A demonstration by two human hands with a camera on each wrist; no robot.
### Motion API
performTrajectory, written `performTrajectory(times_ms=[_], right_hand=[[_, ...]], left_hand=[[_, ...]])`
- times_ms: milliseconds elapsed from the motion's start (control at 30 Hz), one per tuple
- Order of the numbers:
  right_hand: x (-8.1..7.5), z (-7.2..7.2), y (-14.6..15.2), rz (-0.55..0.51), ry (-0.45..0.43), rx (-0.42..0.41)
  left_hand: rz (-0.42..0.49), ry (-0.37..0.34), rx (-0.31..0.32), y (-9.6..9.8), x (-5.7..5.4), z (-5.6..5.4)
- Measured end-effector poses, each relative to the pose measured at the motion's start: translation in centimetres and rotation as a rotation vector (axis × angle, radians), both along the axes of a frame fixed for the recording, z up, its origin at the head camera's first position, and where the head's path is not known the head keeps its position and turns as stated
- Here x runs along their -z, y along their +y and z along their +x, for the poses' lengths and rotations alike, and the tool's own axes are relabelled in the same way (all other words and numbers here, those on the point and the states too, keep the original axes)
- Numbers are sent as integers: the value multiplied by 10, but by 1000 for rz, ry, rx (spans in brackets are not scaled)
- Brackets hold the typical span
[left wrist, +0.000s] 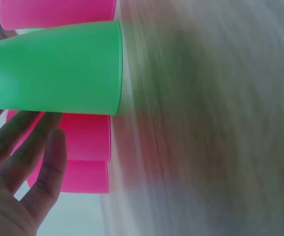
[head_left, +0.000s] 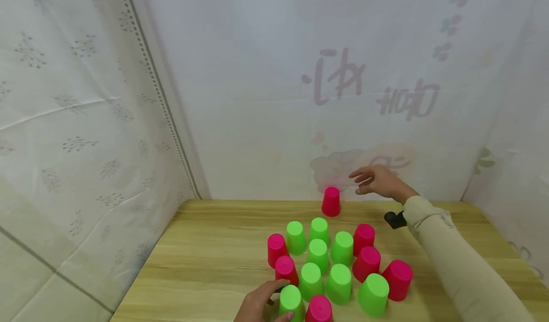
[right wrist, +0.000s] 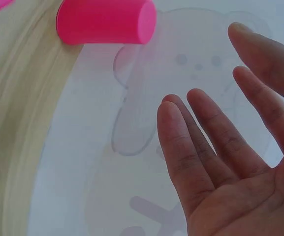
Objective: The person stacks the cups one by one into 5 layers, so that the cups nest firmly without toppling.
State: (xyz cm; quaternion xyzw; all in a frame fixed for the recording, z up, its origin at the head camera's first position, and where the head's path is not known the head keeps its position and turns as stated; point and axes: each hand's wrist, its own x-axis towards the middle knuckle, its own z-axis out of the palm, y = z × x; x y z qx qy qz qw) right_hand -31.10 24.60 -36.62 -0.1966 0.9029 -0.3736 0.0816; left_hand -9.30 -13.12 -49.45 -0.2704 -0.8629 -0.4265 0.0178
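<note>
Surface (head_left: 206, 246): light wood with visible grain, across the lower part of the frame.
Back cloth (head_left: 249, 98): pale, coming down from the top edge, with faint mauve lettering (head_left: 339, 76) right of centre.
Left cloth (head_left: 86, 117): whitish, scattered with grey sprigs (thin stems, tiny dots), filling the left side.
Dotted band (head_left: 149, 67): dark, slanting down from the upper left.
Animal face (right wrist: 199, 67): a faint print, upper right of the right wrist view.
</note>
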Motion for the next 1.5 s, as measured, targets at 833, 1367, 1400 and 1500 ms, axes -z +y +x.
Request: performTrajectory(times_ms=[833,1367,1400,1500], right_hand=[[48,67,37,-173,-100,-45],[74,89,56,-216,-126,-11],[75,90,57,-218,-125,-8],[80,94,58,-215,-122,7]], left_hand=[[117,-24,85,-4,-42,-6],[164,233,64,-16,-104,-54],[170,218,56,-14,-103,-58],[186,163,26,-9,-100,-70]])
